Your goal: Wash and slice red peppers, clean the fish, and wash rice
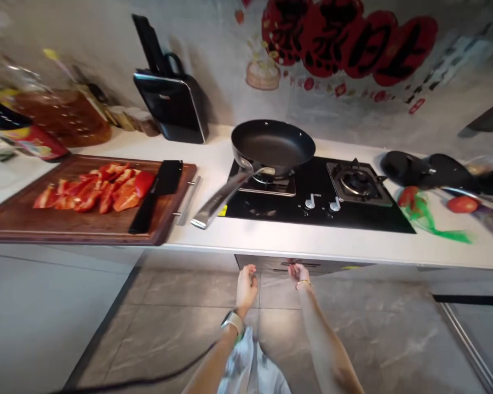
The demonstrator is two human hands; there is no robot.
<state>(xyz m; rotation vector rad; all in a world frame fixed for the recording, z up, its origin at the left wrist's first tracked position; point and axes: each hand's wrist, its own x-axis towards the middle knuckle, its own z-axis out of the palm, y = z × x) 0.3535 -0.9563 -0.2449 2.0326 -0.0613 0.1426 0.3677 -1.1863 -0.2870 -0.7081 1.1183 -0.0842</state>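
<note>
My left hand [246, 285] hangs below the counter edge with a watch on its wrist. Its fingers are loosely bent and apart, and nothing is in them. My right hand [299, 272], with a thin bracelet on the wrist, reaches up to the drawer front [267, 265] under the hob. Its fingertips curl onto the dark drawer handle [294, 264]. Above them a black frying pan [273, 143] sits on the left burner, its steel handle [219, 201] pointing out over the counter edge.
A wooden cutting board [20, 219] at the left holds sliced red pepper [94, 191] and a black knife [158, 192]. Behind it stand a knife block [172, 104] and bottles [28, 137]. The right burner [358, 180], tomatoes [462, 204] and dark utensils [427, 169] lie to the right.
</note>
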